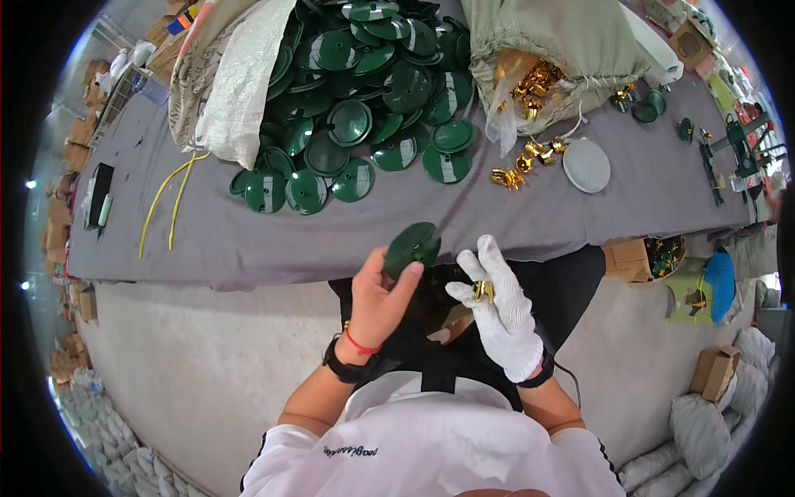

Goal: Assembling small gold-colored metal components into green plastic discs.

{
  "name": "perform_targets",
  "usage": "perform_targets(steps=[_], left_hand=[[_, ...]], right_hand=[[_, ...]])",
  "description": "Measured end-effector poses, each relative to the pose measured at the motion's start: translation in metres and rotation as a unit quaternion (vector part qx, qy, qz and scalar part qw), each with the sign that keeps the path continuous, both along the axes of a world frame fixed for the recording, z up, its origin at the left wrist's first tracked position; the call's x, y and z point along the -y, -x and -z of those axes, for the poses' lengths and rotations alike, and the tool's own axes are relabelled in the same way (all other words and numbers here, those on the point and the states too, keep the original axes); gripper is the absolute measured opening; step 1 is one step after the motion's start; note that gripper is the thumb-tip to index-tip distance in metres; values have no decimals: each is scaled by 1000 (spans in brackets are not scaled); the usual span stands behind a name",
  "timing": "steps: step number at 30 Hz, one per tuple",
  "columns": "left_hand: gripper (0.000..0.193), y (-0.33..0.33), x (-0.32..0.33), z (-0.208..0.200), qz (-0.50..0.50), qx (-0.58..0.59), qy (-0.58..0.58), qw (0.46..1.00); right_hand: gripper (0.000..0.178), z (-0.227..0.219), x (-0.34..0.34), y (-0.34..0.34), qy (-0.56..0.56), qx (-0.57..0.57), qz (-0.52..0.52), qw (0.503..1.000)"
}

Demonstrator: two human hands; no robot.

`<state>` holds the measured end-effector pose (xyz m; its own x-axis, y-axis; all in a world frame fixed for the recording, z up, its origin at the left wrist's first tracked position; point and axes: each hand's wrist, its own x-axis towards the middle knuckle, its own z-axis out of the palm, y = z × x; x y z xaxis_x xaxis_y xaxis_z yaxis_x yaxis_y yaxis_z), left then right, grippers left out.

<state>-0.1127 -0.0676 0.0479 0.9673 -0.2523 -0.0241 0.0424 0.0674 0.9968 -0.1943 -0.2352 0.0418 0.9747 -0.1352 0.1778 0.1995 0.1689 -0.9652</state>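
Note:
My bare left hand (377, 298) pinches a round dark green plastic disc (406, 250) between thumb and fingers, tilted, just off the table's front edge. To its right, my right hand (498, 319) wears a white knit glove. A small shiny gold metal piece (484, 291) rests against its fingers, held by the thumb side, while the upper fingers point up. The disc and the gold piece are apart. Ahead lies a large heap of similar green discs (349, 123). Several loose gold pieces (508, 179) lie on the table beside a pale round disc (586, 166).
A grey cloth covers the table (224, 240). A white woven sack (240, 91) flanks the heap at left; a greenish sack (555, 41) of gold pieces stands at right. Yellow cord (170, 199) lies at left. Below right are an open carton (629, 261) and a green stool (690, 296).

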Motion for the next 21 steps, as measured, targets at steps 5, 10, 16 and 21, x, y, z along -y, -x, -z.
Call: perform_targets(steps=[5,10,16,21], left_hand=[[22,14,3,-3,20,1,-67,998],[20,29,4,-3,60,66,-147,985],[20,29,8,-9,99,40,-147,983],[25,19,8,-16,134,45,-163,976]], right_hand=[[60,-37,9,3,248,-62,38,966],[68,-29,6,4,504,28,25,863],[87,-17,7,-1,434,-41,27,900],[94,-6,16,-6,416,-65,-8,907]])
